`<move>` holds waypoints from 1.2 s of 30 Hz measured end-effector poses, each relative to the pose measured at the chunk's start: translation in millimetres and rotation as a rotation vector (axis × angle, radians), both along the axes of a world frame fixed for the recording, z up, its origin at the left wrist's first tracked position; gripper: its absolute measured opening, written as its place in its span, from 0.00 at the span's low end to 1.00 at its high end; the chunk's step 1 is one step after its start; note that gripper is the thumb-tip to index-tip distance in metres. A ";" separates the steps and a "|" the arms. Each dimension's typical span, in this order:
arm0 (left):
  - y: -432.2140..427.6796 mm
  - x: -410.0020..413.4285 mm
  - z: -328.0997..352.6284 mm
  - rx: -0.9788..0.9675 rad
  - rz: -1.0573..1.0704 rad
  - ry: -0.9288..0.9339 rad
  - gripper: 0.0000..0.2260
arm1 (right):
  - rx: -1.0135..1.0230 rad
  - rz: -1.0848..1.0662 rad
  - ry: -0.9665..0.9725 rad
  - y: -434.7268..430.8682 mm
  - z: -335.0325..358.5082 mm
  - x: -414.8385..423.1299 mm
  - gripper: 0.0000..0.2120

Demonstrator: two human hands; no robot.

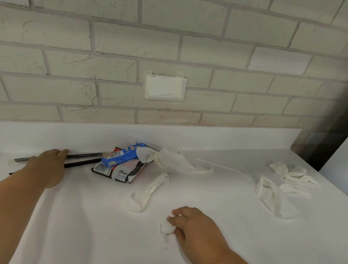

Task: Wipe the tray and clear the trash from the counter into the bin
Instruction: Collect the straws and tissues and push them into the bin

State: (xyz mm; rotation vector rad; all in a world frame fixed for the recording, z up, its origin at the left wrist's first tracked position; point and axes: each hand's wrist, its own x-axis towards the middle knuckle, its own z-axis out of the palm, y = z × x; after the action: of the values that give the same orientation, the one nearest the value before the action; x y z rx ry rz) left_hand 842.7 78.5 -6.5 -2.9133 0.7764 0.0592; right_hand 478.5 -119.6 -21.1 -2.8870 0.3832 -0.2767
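While the right hand (192,224) clamps curled fingers on a tissue wad (166,229) on the near worktop (101,232), the left hand (49,160) rests straight fingers on black sticks (83,161), far left. Swept carelessly, the sticks could roll away; light tissues (274,199) at right may scatter.

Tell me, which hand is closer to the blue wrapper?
Left. The left hand is over the black sticks, just left of the blue wrapper. The right hand is farther off, in front and to its right, fingers gripping a wadded tissue.
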 end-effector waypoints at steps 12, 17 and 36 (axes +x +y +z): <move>44.0 -21.3 1.8 -0.112 0.043 0.012 0.07 | 0.012 -0.009 -0.024 -5.4 1.0 5.9 0.17; 69.3 -56.0 4.3 -0.374 0.108 -0.009 0.04 | 0.133 0.001 0.025 0.3 17.5 21.1 0.25; 36.6 -211.5 36.7 -0.657 -0.245 0.290 0.09 | 0.127 0.163 0.127 20.7 13.8 34.5 0.26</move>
State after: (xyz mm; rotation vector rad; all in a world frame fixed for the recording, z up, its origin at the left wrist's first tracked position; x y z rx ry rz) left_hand 631.2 115.0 30.2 -3.4228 1.4324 0.2509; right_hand 513.1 -98.9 -7.4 -2.7972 0.1774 -0.0411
